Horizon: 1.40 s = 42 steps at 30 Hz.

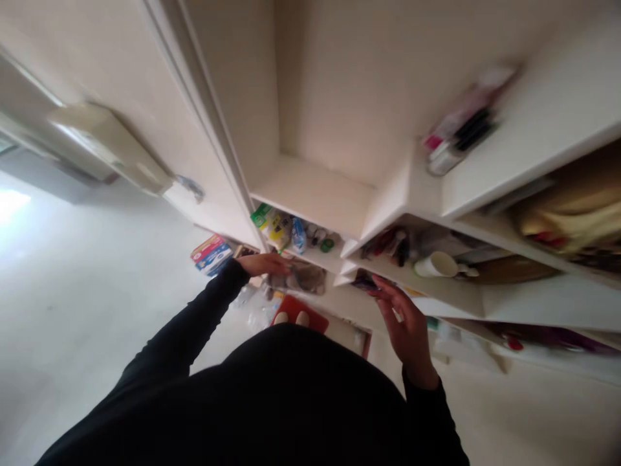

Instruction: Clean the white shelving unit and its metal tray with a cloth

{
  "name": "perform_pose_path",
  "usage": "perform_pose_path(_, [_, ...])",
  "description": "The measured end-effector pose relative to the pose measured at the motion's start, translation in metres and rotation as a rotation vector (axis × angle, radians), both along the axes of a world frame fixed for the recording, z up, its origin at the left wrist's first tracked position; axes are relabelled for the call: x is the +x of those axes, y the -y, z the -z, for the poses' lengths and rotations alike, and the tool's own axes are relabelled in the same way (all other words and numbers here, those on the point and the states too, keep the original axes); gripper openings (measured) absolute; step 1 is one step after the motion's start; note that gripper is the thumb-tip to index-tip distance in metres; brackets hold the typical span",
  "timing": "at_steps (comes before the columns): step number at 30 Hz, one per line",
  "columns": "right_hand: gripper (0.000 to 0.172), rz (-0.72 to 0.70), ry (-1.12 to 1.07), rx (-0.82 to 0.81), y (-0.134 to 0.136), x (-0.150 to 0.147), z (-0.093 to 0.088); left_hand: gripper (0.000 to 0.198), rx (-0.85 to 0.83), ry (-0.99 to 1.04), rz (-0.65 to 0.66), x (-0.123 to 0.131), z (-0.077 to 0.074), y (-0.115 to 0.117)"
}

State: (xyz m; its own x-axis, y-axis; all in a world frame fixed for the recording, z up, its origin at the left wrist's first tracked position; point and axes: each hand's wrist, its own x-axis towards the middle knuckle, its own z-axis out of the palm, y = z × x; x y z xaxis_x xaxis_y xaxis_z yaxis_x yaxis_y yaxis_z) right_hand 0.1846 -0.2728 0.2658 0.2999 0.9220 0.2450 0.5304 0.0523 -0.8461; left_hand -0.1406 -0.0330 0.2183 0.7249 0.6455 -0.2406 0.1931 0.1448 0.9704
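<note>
A dark packet (363,281) sits at the left end of the white shelf (451,296), just beyond the right hand (402,327), whose fingers (383,299) are half open and don't clearly grip it. Left of the shelf, the left hand (262,264) lies open, fingers extended, holding nothing. A mug (435,265) stands further along the shelf.

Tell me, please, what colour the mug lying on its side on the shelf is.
The mug is white or very pale cream; it shows best in the head view.
</note>
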Motion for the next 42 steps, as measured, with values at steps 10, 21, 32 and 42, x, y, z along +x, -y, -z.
perform_pose_path(10, [0.057, -0.293, -0.175, -0.34, -0.035, -0.042, 0.078, 0.034, -0.4, -0.393, -0.78, -0.147, 0.095, 0.071])
perform_pose_path(21, [0.108, -0.85, 0.051, -0.411, -0.118, -0.174, 0.131, 0.04, -0.37, -0.034, -0.769, -0.139, 0.057, 0.125])
perform_pose_path(32, [0.037, -0.361, -0.483, -0.282, -0.138, -0.167, 0.042, 0.094, 0.337, -0.074, -0.609, -0.048, 0.029, 0.13])
perform_pose_path(42, [0.074, -0.098, -0.685, -0.139, -0.116, -0.087, 0.015, 0.048, 0.697, -0.01, -1.02, -0.009, -0.053, 0.053])
